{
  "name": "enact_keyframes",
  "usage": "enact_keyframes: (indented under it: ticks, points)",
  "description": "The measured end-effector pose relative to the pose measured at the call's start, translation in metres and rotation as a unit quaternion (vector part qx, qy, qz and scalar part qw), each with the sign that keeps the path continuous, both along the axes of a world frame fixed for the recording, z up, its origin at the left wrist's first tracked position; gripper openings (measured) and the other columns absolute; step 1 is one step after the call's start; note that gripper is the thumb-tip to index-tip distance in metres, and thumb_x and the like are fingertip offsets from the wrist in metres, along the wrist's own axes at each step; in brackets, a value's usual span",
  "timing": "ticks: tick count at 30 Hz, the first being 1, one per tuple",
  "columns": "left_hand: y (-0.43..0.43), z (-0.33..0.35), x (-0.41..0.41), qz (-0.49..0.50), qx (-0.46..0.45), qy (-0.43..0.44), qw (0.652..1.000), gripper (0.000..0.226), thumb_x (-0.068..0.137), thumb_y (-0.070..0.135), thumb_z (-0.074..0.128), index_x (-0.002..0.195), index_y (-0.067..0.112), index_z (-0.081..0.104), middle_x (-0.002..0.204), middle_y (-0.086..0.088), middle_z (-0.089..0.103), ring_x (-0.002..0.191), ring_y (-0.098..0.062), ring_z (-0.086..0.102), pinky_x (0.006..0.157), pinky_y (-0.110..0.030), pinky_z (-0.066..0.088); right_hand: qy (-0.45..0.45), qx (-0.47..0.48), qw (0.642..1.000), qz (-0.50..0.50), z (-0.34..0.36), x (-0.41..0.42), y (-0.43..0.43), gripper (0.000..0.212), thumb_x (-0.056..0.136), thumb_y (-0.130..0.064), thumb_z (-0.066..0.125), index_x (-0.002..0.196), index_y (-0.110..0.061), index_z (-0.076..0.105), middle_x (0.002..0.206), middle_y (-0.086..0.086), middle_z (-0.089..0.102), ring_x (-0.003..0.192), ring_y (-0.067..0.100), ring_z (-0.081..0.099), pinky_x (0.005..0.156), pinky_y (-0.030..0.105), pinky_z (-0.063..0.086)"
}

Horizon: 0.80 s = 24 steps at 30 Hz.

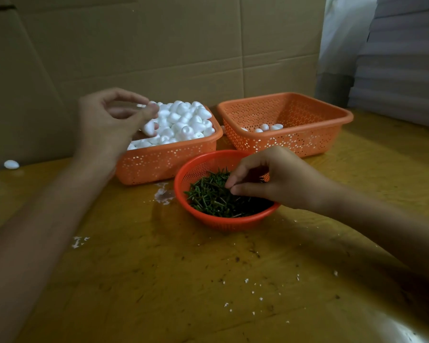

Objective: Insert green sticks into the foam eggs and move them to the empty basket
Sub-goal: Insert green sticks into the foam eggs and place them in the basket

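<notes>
A square orange basket at the back left is heaped with white foam eggs. My left hand hovers over its left side and pinches one foam egg between thumb and fingers. A round red basket in the middle holds a pile of green sticks. My right hand reaches into it, fingertips pinching at the sticks. A second square orange basket at the back right holds a few foam eggs on its floor.
One loose foam egg lies on the wooden table at the far left. White foam crumbs are scattered over the tabletop. A cardboard wall stands right behind the baskets.
</notes>
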<state>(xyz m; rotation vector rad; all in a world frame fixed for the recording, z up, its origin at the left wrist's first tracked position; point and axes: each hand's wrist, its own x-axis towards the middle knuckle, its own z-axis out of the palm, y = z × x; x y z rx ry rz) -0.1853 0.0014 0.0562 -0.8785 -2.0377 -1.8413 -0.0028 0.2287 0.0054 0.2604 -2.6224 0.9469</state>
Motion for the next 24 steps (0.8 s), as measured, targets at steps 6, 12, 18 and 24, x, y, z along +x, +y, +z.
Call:
enact_keyframes:
  ticks: [6, 12, 18, 24]
  points:
    - [0.001, -0.021, 0.049, -0.128, 0.019, -0.129, 0.983, 0.039, 0.058, 0.033, 0.096, 0.088, 0.015, 0.078, 0.094, -0.011, 0.081, 0.093, -0.033, 0.080, 0.080, -0.033, 0.065, 0.010, -0.051, 0.998, -0.024, 0.000, -0.002, 0.003, 0.008, 0.085, -0.024, 0.083, 0.092, -0.021, 0.082, 0.086, -0.002, 0.079, 0.085, 0.014, 0.075, 0.086, 0.047, 0.059]
    - [-0.010, -0.053, 0.083, -0.148, 0.016, -0.180, 0.972, 0.035, 0.062, 0.033, 0.092, 0.091, 0.016, 0.084, 0.100, -0.010, 0.081, 0.096, -0.032, 0.080, 0.082, -0.035, 0.066, 0.008, -0.023, 0.999, -0.028, -0.001, -0.001, 0.001, 0.006, 0.086, -0.026, 0.081, 0.091, -0.024, 0.081, 0.089, -0.007, 0.078, 0.088, 0.008, 0.074, 0.087, 0.042, 0.060]
    - [-0.017, -0.053, 0.093, -0.139, 0.116, -0.213, 0.960, 0.054, 0.060, 0.028, 0.091, 0.111, 0.016, 0.077, 0.100, -0.017, 0.080, 0.085, -0.031, 0.081, 0.067, -0.025, 0.064, 0.009, 0.002, 0.999, -0.034, -0.004, -0.001, 0.001, 0.006, 0.087, -0.025, 0.082, 0.092, -0.026, 0.081, 0.090, -0.012, 0.078, 0.088, 0.004, 0.072, 0.085, 0.038, 0.059]
    - [-0.010, -0.061, 0.101, -0.174, 0.112, -0.236, 0.950, 0.025, 0.066, 0.029, 0.087, 0.088, 0.017, 0.085, 0.107, -0.014, 0.080, 0.082, -0.027, 0.081, 0.066, -0.021, 0.062, 0.008, 0.015, 0.999, -0.034, -0.006, -0.002, -0.002, 0.005, 0.087, -0.024, 0.083, 0.092, -0.026, 0.081, 0.089, -0.011, 0.077, 0.086, 0.004, 0.072, 0.084, 0.039, 0.059]
